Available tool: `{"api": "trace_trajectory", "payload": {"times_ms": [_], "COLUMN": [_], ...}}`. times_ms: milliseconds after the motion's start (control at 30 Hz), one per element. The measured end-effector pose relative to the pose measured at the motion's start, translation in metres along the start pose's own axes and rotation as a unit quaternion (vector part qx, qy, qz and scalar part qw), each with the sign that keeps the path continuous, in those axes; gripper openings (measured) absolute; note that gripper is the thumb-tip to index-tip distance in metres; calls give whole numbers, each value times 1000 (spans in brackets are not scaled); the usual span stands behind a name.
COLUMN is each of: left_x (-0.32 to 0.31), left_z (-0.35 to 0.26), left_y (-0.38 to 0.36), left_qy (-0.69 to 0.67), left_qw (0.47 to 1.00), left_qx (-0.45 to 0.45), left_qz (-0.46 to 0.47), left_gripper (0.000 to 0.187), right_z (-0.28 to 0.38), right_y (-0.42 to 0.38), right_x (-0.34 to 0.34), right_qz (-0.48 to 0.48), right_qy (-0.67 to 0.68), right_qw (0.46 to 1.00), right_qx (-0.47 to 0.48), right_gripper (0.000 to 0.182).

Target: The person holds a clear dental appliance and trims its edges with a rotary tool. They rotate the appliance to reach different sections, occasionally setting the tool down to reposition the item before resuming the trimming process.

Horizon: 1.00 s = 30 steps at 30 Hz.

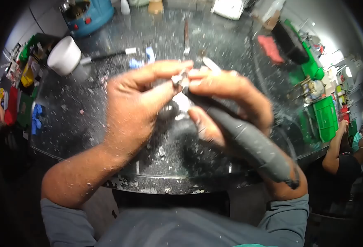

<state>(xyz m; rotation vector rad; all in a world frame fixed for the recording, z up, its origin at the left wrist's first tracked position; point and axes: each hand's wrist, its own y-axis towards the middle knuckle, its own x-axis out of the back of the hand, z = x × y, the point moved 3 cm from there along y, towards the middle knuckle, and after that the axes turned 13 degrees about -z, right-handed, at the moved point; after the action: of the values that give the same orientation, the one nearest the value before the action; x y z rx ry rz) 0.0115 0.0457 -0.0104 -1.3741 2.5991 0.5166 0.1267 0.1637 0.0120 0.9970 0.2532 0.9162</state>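
Note:
My right hand is wrapped around a dark grey rotary handpiece, whose cable trails from its lower end. The tool slants up to the left, its tip close to my left fingers. My left hand pinches a small pale, shiny piece between thumb and fingertips. Motion blur and the fingers hide the piece's exact shape. The fingertips of both hands nearly meet there. Below them a dark rounded knob and a bright white patch show on the bench.
White dust and crumbs cover the black bench. A white bowl, a brush, a blue machine and a brown-handled tool lie beyond my hands. Green bins and a masked person are at the right.

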Motion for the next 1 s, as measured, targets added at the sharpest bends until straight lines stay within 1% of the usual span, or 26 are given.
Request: {"api": "trace_trajectory", "payload": {"times_ms": [33,100,133,200,233,367,433,500,533,567,600,633,700,767,833,900,933,967,1000], "left_x": [2,1,3,3,2,1,2,0,-2,-2,-1,0,0,0,1,1,2,1,1], "left_z": [-1,-1,3,-1,-2,-4,-6,-8,-10,-10,-11,-11,-12,-11,-8,-8,-9,-6,-7], "left_y": [-1,-1,-1,-1,-2,-3,-3,-4,-5,-5,-4,-4,-2,-3,-2,-3,-2,-2,-4], "left_qy": [32,67,65,117,116,64,66,78,76,63,65,66,62,106,97,62,60,51,74], "left_qw": [999,997,998,988,987,997,997,997,997,998,998,997,997,993,995,997,997,997,996], "left_qx": [10,-24,-16,-92,-96,-36,-32,6,-6,4,-15,-33,-41,-46,-35,-47,-36,-50,-47], "left_qz": [20,25,19,47,48,23,12,-2,4,4,10,16,17,12,13,0,7,4,9], "left_gripper": [25,24,24,24,24,22,21,21,21,20,20,19,20,20,21,18,19,19,20], "right_z": [0,-1,-3,-2,-2,-2,2,2,3,4,6,7,8,8,5,5,5,4,3], "right_y": [0,-2,-3,-2,-1,0,1,-1,-1,0,3,2,3,2,4,4,3,1,-1], "right_x": [1,2,2,3,3,2,3,4,5,5,4,3,2,3,4,1,1,1,1], "right_qz": [8,15,12,16,17,22,3,-29,-23,-16,1,0,-3,-33,-27,24,13,2,-9], "right_qy": [-6,-10,-7,-15,-19,-6,-4,-15,-14,-13,-9,-10,-29,-30,-20,-24,-18,-13,-7], "right_qw": [1000,1000,1000,1000,1000,999,999,999,999,999,999,999,998,999,999,998,999,999,1000], "right_qx": [-3,-9,-12,8,19,33,40,38,37,36,49,40,57,29,20,55,45,35,26], "right_gripper": [34,38,39,39,39,36,34,34,34,34,33,32,32,32,32,33,33,33,33]}}
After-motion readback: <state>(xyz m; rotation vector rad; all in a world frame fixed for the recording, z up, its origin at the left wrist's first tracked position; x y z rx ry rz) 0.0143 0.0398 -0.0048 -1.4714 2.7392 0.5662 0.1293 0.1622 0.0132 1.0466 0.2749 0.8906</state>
